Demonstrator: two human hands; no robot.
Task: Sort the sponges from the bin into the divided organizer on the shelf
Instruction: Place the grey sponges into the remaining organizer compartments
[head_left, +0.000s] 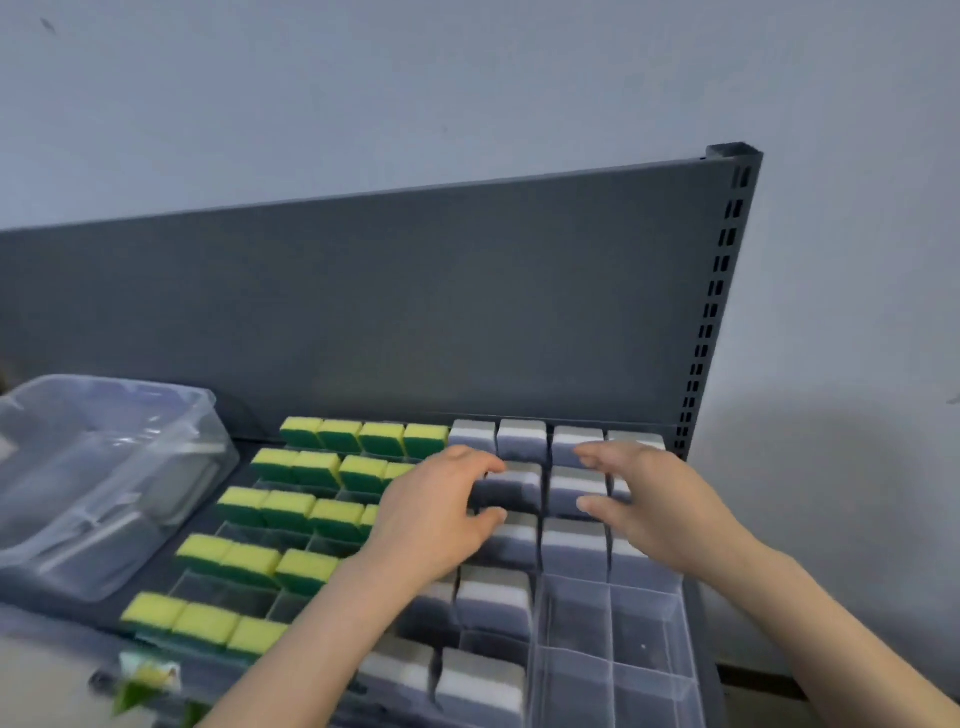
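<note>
1. Two hands, left (441, 512) and right (657, 501), hover apart over the organizer (610, 631), fingers bracketing grey sponges (522, 441); blur hides whether they grip.
2. Yellow-green sponges (288, 506) fill its left half.
3. The clear bin (104, 467) sits further left.

Clear organizer (644, 639) holds upright yellow-green sponges (291, 512) left, grey sponges (493, 597) right

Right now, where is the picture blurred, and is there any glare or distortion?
Head view: motion blur smears the grey sponges and the bottom-left corner. Head view: white glare streaks the clear bin. Head view: the wide lens slants the shelf panel, and a soft shadow lies on the wall.
</note>
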